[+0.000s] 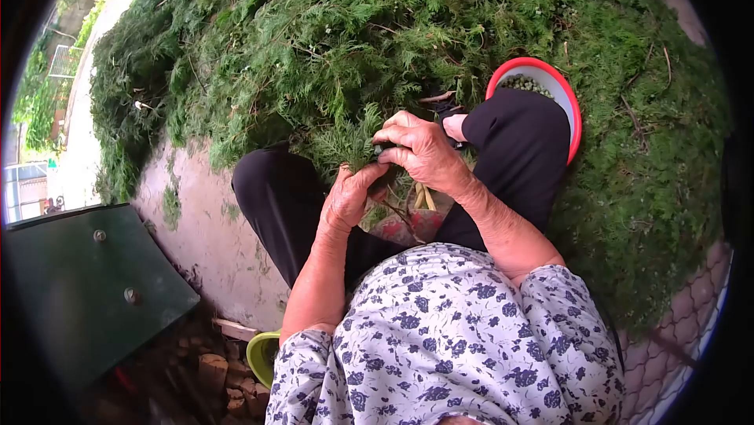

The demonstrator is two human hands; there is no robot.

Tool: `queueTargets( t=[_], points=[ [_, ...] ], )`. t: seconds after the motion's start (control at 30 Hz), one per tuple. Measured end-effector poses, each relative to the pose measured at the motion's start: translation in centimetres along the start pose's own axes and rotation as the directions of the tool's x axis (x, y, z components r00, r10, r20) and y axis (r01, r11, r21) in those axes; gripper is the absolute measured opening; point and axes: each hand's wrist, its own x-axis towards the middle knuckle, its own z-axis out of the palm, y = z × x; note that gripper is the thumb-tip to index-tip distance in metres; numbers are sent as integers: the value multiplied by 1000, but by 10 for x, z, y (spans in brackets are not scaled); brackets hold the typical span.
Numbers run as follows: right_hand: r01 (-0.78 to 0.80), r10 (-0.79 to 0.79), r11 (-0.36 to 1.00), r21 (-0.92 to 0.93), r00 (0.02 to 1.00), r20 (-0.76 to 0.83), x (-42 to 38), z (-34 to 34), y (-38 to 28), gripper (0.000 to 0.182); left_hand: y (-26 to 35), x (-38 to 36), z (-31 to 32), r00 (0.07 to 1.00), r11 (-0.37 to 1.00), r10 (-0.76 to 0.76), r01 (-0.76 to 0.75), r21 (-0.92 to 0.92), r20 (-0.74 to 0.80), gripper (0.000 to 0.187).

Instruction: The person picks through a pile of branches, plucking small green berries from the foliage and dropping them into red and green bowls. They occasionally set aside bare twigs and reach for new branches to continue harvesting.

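Light evergreen sprig [349, 139] between two bare hands.
It looks soft and springy, the leaf tips easily torn, so probably best held low, by its stiffer base. The left hand [344, 200] grasps it there, foliage at that hand's 12 o'clock; the right hand [425, 155] has the sprig at its 9 o'clock, fingers curled close, though whether they pinch it I cannot tell.

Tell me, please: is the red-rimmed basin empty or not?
Not empty: small green cones show inside the red-rimmed basin. How full, I cannot tell; the black trouser leg covers part of it.
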Motion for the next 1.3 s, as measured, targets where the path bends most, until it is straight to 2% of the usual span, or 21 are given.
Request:
queueTargets(
  t=[0.1,0.17,0.23,0.3,0.33,0.37,0.4,0.43,0.5,0.53,0.6,0.67,0.7,0.77,0.87,0.93,0.97,1.1,1.17,1.2,1.3],
  points=[
    [-96,93,995,-34,992,-87,-3,1,2,19,7,-4,10,999,988,13,-18,-153,-31,26],
    [-58,54,998,-27,990,-134,-4,4,5,16,8,-1,10,986,972,109,-131,-194,-123,26],
    [-160,167,986,54,973,-158,-7,8,2,16,7,-1,12,980,951,118,-157,-265,-158,24],
    [-106,110,994,33,981,-161,-8,13,7,15,7,-3,14,971,945,72,-139,-295,-227,22],
    [-302,344,869,392,938,-39,-9,13,6,14,11,-4,17,969,947,25,-101,-306,-245,20],
    [-467,502,583,664,850,157,-9,12,6,14,10,-3,14,969,946,25,-103,-308,-246,20],
    [-408,538,250,878,813,224,-11,14,16,16,8,-1,9,962,943,10,-100,-317,-273,20],
    [-307,465,39,951,848,255,-10,8,25,13,7,0,3,954,940,-4,-99,-327,-301,20],
    [-270,475,59,961,854,211,-8,-1,23,15,7,-1,-3,970,934,40,-121,-336,-239,20],
    [-298,468,149,943,861,198,-5,-8,12,15,9,-2,0,976,933,41,-115,-342,-216,19],
    [-274,451,142,951,873,184,3,-16,-5,16,11,-4,4,981,931,40,-105,-349,-189,18],
    [-186,350,65,980,924,153,8,-16,0,15,13,-5,5,982,961,61,-106,-255,-180,23],
    [-185,351,65,981,924,151,11,-16,0,15,12,-5,5,982,962,60,-104,-254,-178,23],
    [-187,384,121,975,914,127,20,-14,-4,10,9,-6,4,977,992,97,-110,-61,-188,28],
    [-342,383,688,640,920,79,29,-5,-10,11,4,-5,-2,992,994,92,-86,64,-91,34],
    [-325,332,904,279,943,23,25,2,-3,14,-4,-4,-5,984,987,146,-137,86,-108,35],
    [-287,289,942,172,957,13,22,1,-2,16,-6,-4,-6,972,977,199,-186,106,-126,37],
    [-288,286,943,164,957,39,14,1,3,18,-1,-4,-3,975,977,193,-201,-69,-112,28],
    [-290,286,947,138,957,52,12,-1,3,19,5,-7,-1,995,985,64,-76,-153,-80,30],
    [-307,303,941,143,952,50,12,0,2,22,0,-5,-4,995,985,63,-75,-153,-79,30],
    [-346,338,921,181,938,77,11,3,2,28,-26,7,-24,968,973,222,-213,90,-116,24]
  ],
)
